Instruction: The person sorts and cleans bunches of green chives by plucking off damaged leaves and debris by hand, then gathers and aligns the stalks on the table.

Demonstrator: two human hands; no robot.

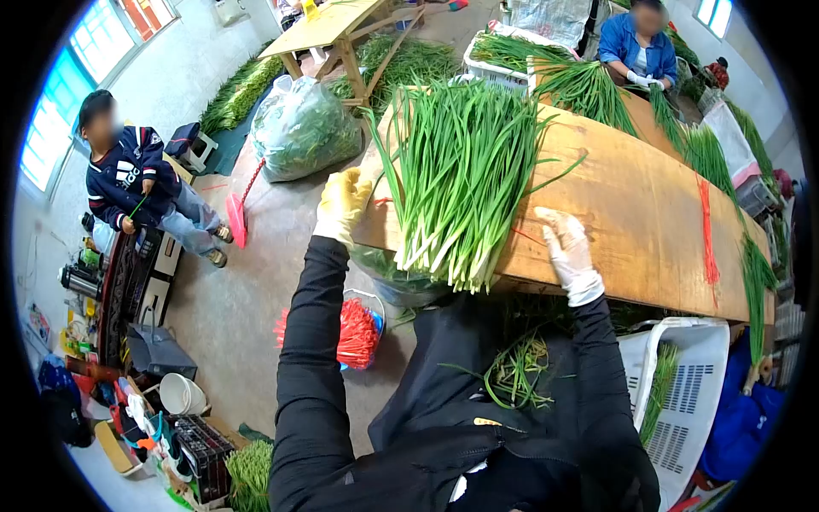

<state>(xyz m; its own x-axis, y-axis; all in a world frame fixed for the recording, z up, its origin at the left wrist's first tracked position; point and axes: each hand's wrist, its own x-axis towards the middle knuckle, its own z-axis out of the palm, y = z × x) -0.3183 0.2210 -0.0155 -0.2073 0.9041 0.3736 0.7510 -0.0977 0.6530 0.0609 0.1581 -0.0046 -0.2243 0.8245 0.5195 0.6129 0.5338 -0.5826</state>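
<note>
1. While the green bundle (465, 171) lies on the board (640, 205), the left hand (344, 205) curls, its grip unclear.
2. The right hand (570, 249) is loosely spread.
3. Even pressure from both sides seems best.

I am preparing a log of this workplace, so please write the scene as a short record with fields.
Main item: green stalks, piled, pale ends toward the wearer
Surface: wooden board
Left hand: gloved, left of the stalks, grip unclear
Right hand: gloved, right of the stalks, grip unclear
Farther right on board: red strips
Lower right: white crate
Far side: person in blue, gloved, handling other greens
</note>
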